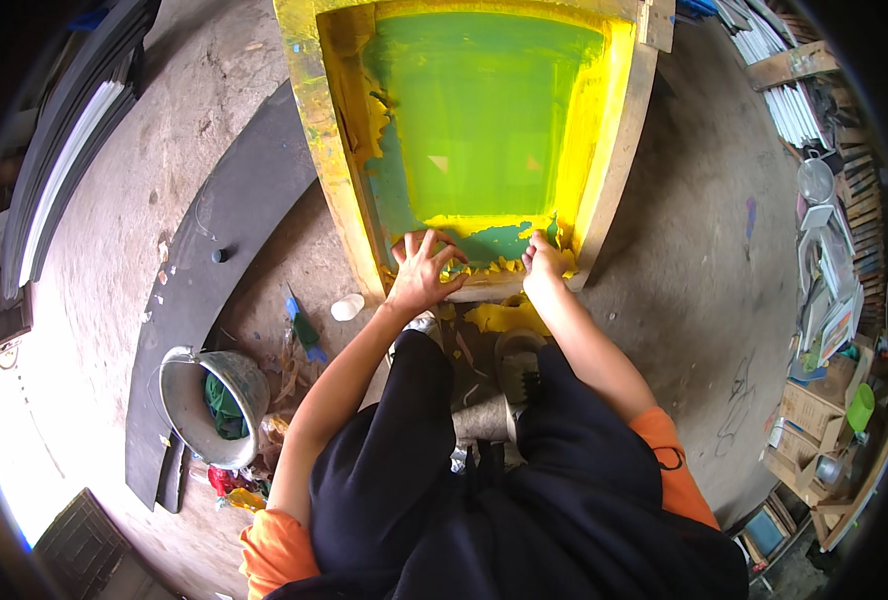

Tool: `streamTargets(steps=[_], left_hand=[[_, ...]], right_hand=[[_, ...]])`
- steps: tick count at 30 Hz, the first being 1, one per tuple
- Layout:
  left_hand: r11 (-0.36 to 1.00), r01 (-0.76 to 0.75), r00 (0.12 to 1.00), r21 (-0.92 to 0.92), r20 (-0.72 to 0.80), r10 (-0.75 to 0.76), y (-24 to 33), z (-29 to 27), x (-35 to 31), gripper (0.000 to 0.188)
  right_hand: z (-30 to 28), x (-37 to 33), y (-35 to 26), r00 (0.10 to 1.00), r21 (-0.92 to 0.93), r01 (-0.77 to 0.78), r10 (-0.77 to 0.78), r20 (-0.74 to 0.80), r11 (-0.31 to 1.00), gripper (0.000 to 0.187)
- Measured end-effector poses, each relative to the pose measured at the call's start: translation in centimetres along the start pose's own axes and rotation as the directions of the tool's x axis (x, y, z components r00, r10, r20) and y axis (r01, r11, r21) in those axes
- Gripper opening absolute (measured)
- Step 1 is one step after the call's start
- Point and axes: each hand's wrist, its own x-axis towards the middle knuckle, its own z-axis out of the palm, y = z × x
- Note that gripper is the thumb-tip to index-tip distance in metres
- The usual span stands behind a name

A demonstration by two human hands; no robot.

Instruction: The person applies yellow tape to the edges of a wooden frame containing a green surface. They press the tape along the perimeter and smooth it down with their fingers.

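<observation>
In front of me stands a wooden screen-printing frame [342, 190], smeared with yellow, with a green mesh [484, 120] stretched inside it. My left hand [419, 275] rests at its near left corner, fingers spread and bent, their tips against the mesh edge. At the near right corner, my right hand [544, 265] is closed in a pinch beside a raised scrap of film; what lies between its fingers is mostly hidden. Ragged, peeling yellow film [504, 267] runs along the near edge between both hands. A larger yellow piece [509, 315] lies below, by my shoes.
A grey bucket [179, 400] holding green cloth [224, 405] lies tilted at the left, near a long black sheet [214, 200]. A small white cup [348, 307] and a blue-and-green tool [304, 325] are close to the frame. Cardboard boxes [809, 415] line the right.
</observation>
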Motion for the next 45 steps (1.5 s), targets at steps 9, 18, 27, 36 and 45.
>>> streamTargets(steps=[9, 18, 27, 36, 45], left_hand=[[0.999, -0.031, 1.000, -0.009, 0.003, 0.031, 0.4, -0.1, 0.5, 0.023], [0.999, 0.019, 1.000, 0.039, 0.007, -0.020, 0.0, 0.0, -0.2, 0.025], [0.999, 0.032, 0.999, 0.030, 0.027, -0.032, -0.2, 0.1, -0.1, 0.024], [0.999, 0.024, 1.000, 0.027, 0.014, -0.024, -0.2, 0.1, -0.2, 0.024], [0.999, 0.018, 1.000, 0.037, 0.012, -0.019, 0.1, 0.0, 0.0, 0.023]], right_hand=[[0.4, 3.5, -0.2, 0.936, -0.261, 0.150, -0.222, -0.272, 0.954, 0.018], [-0.3, -1.8, -3.2, 0.976, -0.176, 0.213, -0.203, 0.075, 0.961, 0.008], [-2.1, -4.1, -0.4, 0.981, -0.184, 0.157, -0.132, 0.140, 0.970, 0.009], [-2.8, -3.0, 0.2, 0.954, -0.208, 0.233, -0.182, 0.237, 0.950, 0.019], [-0.9, -1.6, -0.4, 0.989, 0.146, 0.048, -0.068, 0.131, 0.988, 0.023]])
